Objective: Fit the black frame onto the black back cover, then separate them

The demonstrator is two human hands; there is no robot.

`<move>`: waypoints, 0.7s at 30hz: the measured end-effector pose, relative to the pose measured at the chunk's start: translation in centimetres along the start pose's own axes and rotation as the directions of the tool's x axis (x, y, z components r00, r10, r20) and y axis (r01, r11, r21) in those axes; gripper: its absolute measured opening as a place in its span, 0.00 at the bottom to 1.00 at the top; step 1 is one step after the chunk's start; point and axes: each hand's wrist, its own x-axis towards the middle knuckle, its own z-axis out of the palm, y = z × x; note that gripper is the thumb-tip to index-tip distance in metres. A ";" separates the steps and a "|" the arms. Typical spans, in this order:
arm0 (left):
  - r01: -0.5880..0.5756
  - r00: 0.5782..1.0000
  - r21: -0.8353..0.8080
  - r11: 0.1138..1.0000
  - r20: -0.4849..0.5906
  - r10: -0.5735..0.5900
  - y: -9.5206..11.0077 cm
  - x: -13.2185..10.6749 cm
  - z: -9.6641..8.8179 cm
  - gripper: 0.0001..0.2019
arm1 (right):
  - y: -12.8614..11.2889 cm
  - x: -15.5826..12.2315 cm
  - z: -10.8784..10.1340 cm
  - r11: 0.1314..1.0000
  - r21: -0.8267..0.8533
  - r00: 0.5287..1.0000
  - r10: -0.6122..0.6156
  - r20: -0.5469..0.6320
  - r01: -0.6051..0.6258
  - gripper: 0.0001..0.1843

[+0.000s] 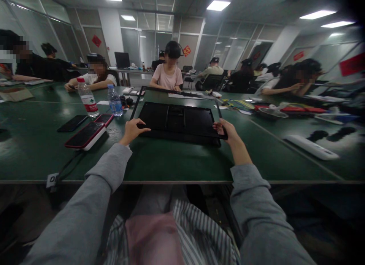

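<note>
My left hand (pixel 133 131) grips the near left corner of a thin black rectangular frame (pixel 137 102), thumb and fingers pinched around it. At the near right corner, my right hand (pixel 230 132) is closed on the same frame, with some fingers showing inside the opening. The frame is tilted, its far edge raised above the table. Seen through it is a flat black panel (pixel 154 116) with a raised rectangular part in its middle, lying on the green table (pixel 176 162). Whether frame and panel touch along the near edge, I cannot tell.
Left of the panel are a red-capped bottle (pixel 90 103), a blue-capped water bottle (pixel 115 103), a red-edged phone (pixel 85 135) on a white block and a dark phone (pixel 72 123). A white bar-shaped device (pixel 312 147) lies right. Several people sit around.
</note>
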 end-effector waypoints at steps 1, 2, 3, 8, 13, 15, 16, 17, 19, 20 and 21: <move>-0.005 1.000 0.016 1.000 0.013 0.005 0.1 -0.1 0.1 0.18 | 0.2 0.0 0.1 0.997 -0.070 0.999 -0.021 -0.029 0.019 0.24; -0.010 1.000 0.028 1.000 0.027 0.009 0.0 -0.1 0.3 0.18 | 0.6 0.0 0.2 0.986 -0.160 0.996 -0.058 -0.066 0.047 0.22; -0.015 0.999 0.036 0.999 0.043 0.013 0.0 -0.1 0.4 0.18 | 1.0 0.1 0.2 0.961 -0.264 0.989 -0.107 -0.097 0.078 0.21; -0.031 0.988 0.076 0.997 0.152 0.019 -0.9 -0.1 0.8 0.18 | 2.7 0.4 0.4 0.749 -0.651 0.961 -0.255 -0.110 0.124 0.25; -0.035 0.975 0.125 0.992 0.224 0.006 -1.3 -0.2 0.9 0.19 | 3.3 0.0 0.7 0.697 -0.709 0.962 -0.255 -0.102 0.110 0.28; -0.036 0.974 0.128 0.991 0.226 0.007 -1.4 -0.2 0.9 0.19 | 3.5 -0.1 0.8 0.694 -0.713 0.961 -0.252 -0.115 0.097 0.28; -0.037 0.975 0.127 0.991 0.224 0.007 -1.5 -0.2 0.9 0.19 | 3.7 -0.1 0.9 0.696 -0.713 0.961 -0.247 -0.122 0.088 0.28; -0.039 0.975 0.124 0.991 0.222 0.011 -1.6 -0.1 0.9 0.20 | 3.8 -0.1 0.9 0.699 -0.711 0.963 -0.240 -0.126 0.081 0.28; -0.052 0.973 0.123 0.991 0.228 0.023 -1.9 0.0 1.0 0.21 | 4.0 0.0 0.9 0.707 -0.704 0.968 -0.218 -0.121 0.071 0.29; -0.060 0.972 0.127 0.990 0.233 0.029 -2.1 0.0 1.0 0.21 | 4.0 0.0 0.9 0.710 -0.701 0.972 -0.207 -0.115 0.069 0.29; -0.065 0.971 0.136 0.989 0.237 0.032 -2.2 0.1 1.0 0.21 | 4.0 0.0 0.9 0.711 -0.700 0.974 -0.198 -0.108 0.066 0.29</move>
